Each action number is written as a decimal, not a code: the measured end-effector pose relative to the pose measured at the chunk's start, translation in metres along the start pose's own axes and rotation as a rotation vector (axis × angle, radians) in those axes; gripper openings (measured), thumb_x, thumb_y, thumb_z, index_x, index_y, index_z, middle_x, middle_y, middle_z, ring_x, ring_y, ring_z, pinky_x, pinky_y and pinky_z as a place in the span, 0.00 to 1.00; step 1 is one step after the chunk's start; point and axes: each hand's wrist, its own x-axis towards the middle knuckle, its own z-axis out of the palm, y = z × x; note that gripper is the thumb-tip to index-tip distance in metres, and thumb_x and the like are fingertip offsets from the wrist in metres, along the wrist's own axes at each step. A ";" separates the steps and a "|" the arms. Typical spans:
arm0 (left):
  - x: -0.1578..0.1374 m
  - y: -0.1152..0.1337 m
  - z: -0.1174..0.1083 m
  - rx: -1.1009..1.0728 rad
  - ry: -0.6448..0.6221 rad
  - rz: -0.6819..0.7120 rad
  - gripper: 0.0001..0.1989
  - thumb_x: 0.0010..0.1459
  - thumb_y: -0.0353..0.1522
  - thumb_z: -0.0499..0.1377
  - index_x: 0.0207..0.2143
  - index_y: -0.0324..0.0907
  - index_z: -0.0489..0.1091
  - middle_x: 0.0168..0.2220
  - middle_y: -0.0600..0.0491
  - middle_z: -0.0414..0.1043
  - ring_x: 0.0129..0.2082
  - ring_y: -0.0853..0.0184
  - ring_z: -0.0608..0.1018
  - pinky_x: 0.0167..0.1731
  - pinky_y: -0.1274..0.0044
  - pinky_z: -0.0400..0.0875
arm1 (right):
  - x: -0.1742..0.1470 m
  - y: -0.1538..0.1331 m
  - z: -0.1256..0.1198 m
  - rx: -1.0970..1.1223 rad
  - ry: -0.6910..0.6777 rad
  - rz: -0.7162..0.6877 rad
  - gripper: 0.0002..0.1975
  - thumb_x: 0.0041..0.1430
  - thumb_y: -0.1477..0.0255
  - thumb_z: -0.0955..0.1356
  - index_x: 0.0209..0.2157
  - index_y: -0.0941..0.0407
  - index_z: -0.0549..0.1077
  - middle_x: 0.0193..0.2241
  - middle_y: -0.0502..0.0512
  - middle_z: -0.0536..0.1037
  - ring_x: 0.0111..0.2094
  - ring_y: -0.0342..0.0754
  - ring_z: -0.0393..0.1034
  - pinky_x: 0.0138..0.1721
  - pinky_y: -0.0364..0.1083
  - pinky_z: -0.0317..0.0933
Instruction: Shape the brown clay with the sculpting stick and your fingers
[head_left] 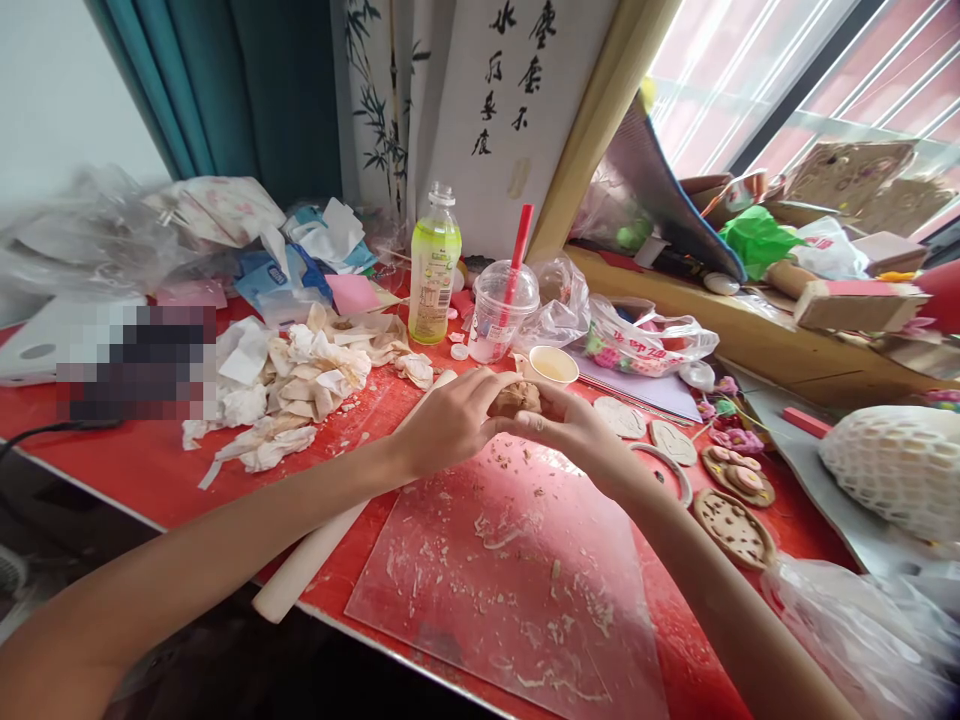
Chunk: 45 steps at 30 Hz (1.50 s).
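A rough brown lump of clay (517,399) sits between my two hands above the far end of a clear plastic sheet (487,590). My left hand (459,418) curves round its left side, fingers over the top. From the right, my right hand (564,415) cups the lump, thumb in front. Both are closed on it, with the palms hidden. Clay crumbs and scrapings lie on the sheet. A pale rolling pin (315,565) slants beneath my left forearm. Just behind my hands stands a small cup of pale liquid (553,366).
Crumpled tissues (300,385) heap at the left. A green drink bottle (435,270) and a plastic cup with a red straw (499,320) stand at the back. Clay discs (731,527) and a ring (679,475) lie right; a plastic bag (847,620) sits at the near right.
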 end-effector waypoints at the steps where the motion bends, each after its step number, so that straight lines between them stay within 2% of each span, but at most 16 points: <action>1: 0.000 0.000 0.000 -0.004 -0.002 -0.003 0.19 0.61 0.37 0.53 0.52 0.38 0.57 0.42 0.46 0.68 0.41 0.63 0.72 0.41 0.69 0.70 | 0.000 0.001 0.000 -0.046 0.016 -0.015 0.24 0.52 0.58 0.68 0.47 0.58 0.69 0.41 0.59 0.74 0.42 0.50 0.68 0.43 0.49 0.64; 4: -0.001 -0.001 0.001 0.000 -0.009 -0.011 0.16 0.61 0.31 0.52 0.51 0.37 0.57 0.41 0.46 0.68 0.40 0.64 0.72 0.40 0.72 0.70 | -0.001 0.002 0.004 -0.103 0.062 -0.012 0.22 0.52 0.57 0.68 0.43 0.58 0.71 0.37 0.58 0.75 0.39 0.51 0.70 0.40 0.49 0.65; 9: -0.001 0.000 -0.001 0.005 -0.007 -0.016 0.13 0.58 0.25 0.49 0.46 0.38 0.61 0.37 0.48 0.69 0.37 0.65 0.72 0.36 0.74 0.69 | -0.004 0.000 0.011 -0.023 0.091 0.016 0.20 0.56 0.55 0.64 0.35 0.59 0.72 0.32 0.58 0.77 0.35 0.49 0.73 0.39 0.49 0.66; 12: 0.000 -0.001 -0.002 -0.031 -0.021 -0.053 0.08 0.62 0.30 0.49 0.41 0.38 0.64 0.35 0.49 0.71 0.35 0.66 0.73 0.35 0.75 0.68 | -0.004 -0.001 0.012 0.043 0.069 0.053 0.20 0.57 0.55 0.63 0.33 0.59 0.70 0.31 0.58 0.77 0.32 0.48 0.74 0.37 0.48 0.68; 13: 0.001 -0.001 -0.002 -0.055 -0.042 -0.082 0.10 0.63 0.35 0.49 0.42 0.39 0.64 0.35 0.50 0.72 0.35 0.67 0.74 0.35 0.75 0.68 | -0.003 -0.001 0.012 0.061 0.053 0.075 0.21 0.57 0.54 0.63 0.33 0.59 0.70 0.30 0.58 0.77 0.30 0.47 0.74 0.36 0.48 0.68; 16: 0.003 -0.001 -0.002 -0.122 -0.096 -0.158 0.27 0.58 0.48 0.53 0.53 0.41 0.59 0.37 0.51 0.73 0.35 0.66 0.75 0.36 0.75 0.69 | -0.001 0.000 0.010 0.119 0.004 0.155 0.25 0.59 0.52 0.58 0.32 0.60 0.70 0.22 0.58 0.76 0.23 0.46 0.73 0.29 0.46 0.67; 18: 0.004 0.000 -0.002 -0.130 -0.112 -0.169 0.33 0.55 0.50 0.55 0.56 0.41 0.55 0.39 0.49 0.73 0.37 0.65 0.75 0.37 0.73 0.69 | 0.000 0.001 0.008 0.127 -0.003 0.213 0.29 0.59 0.49 0.56 0.29 0.60 0.70 0.19 0.58 0.75 0.19 0.45 0.71 0.24 0.45 0.66; 20: 0.004 0.002 -0.003 -0.154 -0.121 -0.174 0.25 0.58 0.46 0.54 0.52 0.41 0.59 0.43 0.49 0.72 0.41 0.64 0.75 0.40 0.72 0.68 | 0.000 0.002 0.007 0.094 -0.009 0.271 0.32 0.58 0.47 0.54 0.25 0.60 0.70 0.18 0.59 0.75 0.17 0.44 0.69 0.22 0.44 0.65; 23: 0.005 0.004 -0.003 -0.266 -0.115 -0.231 0.14 0.63 0.38 0.50 0.47 0.41 0.63 0.42 0.50 0.73 0.41 0.66 0.75 0.41 0.73 0.68 | 0.001 0.004 0.005 0.059 -0.019 0.283 0.33 0.55 0.44 0.54 0.28 0.60 0.71 0.22 0.59 0.76 0.19 0.44 0.71 0.23 0.44 0.66; 26: 0.005 0.004 -0.004 -0.312 -0.104 -0.283 0.10 0.63 0.33 0.49 0.45 0.40 0.64 0.38 0.51 0.75 0.38 0.67 0.76 0.39 0.74 0.68 | 0.003 0.007 0.006 0.050 -0.012 0.206 0.29 0.55 0.46 0.59 0.35 0.59 0.71 0.31 0.59 0.76 0.24 0.44 0.73 0.27 0.44 0.68; 30: 0.005 0.004 -0.005 -0.288 -0.112 -0.309 0.08 0.62 0.29 0.48 0.41 0.41 0.65 0.37 0.53 0.75 0.37 0.67 0.75 0.39 0.73 0.67 | 0.004 0.009 0.010 0.048 -0.011 0.172 0.24 0.56 0.52 0.63 0.38 0.60 0.71 0.34 0.59 0.75 0.27 0.45 0.73 0.29 0.46 0.70; 33: 0.007 0.004 -0.007 -0.364 -0.106 -0.332 0.10 0.64 0.33 0.47 0.38 0.41 0.67 0.33 0.54 0.74 0.33 0.70 0.74 0.35 0.77 0.67 | 0.005 0.010 0.013 0.060 -0.021 0.181 0.23 0.57 0.54 0.62 0.38 0.60 0.71 0.34 0.60 0.75 0.27 0.45 0.74 0.29 0.46 0.70; 38: 0.007 0.000 -0.002 -0.546 -0.149 -0.453 0.21 0.64 0.46 0.43 0.34 0.40 0.66 0.24 0.56 0.68 0.23 0.74 0.69 0.25 0.80 0.65 | 0.005 0.009 0.010 0.112 -0.008 0.167 0.22 0.58 0.53 0.61 0.34 0.59 0.70 0.35 0.59 0.75 0.28 0.44 0.73 0.31 0.45 0.69; 42: 0.005 -0.004 0.004 -0.743 -0.173 -0.525 0.25 0.63 0.49 0.38 0.42 0.42 0.64 0.27 0.54 0.69 0.23 0.73 0.69 0.23 0.80 0.66 | 0.006 0.010 0.004 0.116 0.021 0.185 0.19 0.58 0.56 0.62 0.32 0.59 0.69 0.33 0.57 0.74 0.28 0.43 0.72 0.32 0.44 0.68; 45: 0.004 -0.006 0.006 -0.688 -0.194 -0.522 0.24 0.63 0.49 0.41 0.44 0.42 0.64 0.29 0.53 0.71 0.21 0.74 0.70 0.21 0.80 0.65 | 0.005 0.011 0.001 0.099 0.031 0.161 0.19 0.59 0.56 0.61 0.32 0.59 0.69 0.33 0.57 0.74 0.28 0.42 0.70 0.32 0.44 0.67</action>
